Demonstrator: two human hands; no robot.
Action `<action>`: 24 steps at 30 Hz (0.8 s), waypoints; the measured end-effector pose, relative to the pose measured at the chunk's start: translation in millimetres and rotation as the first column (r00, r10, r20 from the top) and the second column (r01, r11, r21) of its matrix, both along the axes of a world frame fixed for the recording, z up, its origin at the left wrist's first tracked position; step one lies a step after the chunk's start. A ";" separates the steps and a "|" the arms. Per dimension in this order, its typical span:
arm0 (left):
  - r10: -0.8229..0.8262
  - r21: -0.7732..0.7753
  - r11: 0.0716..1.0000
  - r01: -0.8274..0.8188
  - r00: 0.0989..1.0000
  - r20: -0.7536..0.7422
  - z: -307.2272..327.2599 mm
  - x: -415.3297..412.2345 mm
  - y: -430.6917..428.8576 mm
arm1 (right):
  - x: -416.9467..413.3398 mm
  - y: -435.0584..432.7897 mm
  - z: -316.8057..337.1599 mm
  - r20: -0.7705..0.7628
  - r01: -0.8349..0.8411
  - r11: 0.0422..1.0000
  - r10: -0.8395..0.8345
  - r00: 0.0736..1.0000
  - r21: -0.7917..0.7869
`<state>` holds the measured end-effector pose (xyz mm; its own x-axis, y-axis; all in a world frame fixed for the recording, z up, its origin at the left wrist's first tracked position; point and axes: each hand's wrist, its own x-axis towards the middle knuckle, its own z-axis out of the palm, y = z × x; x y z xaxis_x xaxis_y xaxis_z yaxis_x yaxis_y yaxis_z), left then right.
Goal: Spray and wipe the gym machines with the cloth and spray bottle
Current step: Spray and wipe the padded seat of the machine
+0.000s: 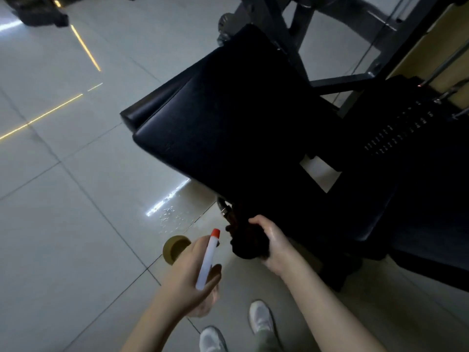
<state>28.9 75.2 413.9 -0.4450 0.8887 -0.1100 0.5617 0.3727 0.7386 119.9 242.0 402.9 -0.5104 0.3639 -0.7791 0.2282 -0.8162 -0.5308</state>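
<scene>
A black padded gym machine seat (228, 118) fills the middle of the view, with its backrest pad (380, 207) to the right. My left hand (187, 273) grips a spray bottle (208, 260) with a white head and red nozzle tip that points up toward the pad. A tan round part (175, 247) shows beyond my fingers. My right hand (272, 241) grips a dark bunched cloth (247, 240) at the near lower edge of the seat, beside a small metal fitting (224, 207).
Glossy grey floor tiles (76, 199) spread to the left, with small wet droplets (172, 217) under the seat edge. The machine's grey steel frame (291, 34) and weight stack (396, 133) stand at the back right. My white shoes (261, 317) are at the bottom.
</scene>
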 end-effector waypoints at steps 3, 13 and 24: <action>0.103 -0.053 0.993 -0.103 0.995 -0.003 -16.8 5.7 -26.9 | -7.6 -22.3 -18.5 0.018 -0.074 0.996 0.075 0.997 -0.055; 0.458 -0.248 0.875 -0.416 0.876 0.149 -136.8 -1.5 -96.8 | -35.4 -75.3 -122.6 0.195 -0.261 0.959 0.277 0.941 -0.107; 0.676 -0.263 0.726 -0.636 0.731 0.098 -330.0 -30.7 -155.4 | -85.3 -116.0 -307.0 0.350 -0.347 0.930 0.367 0.862 -0.120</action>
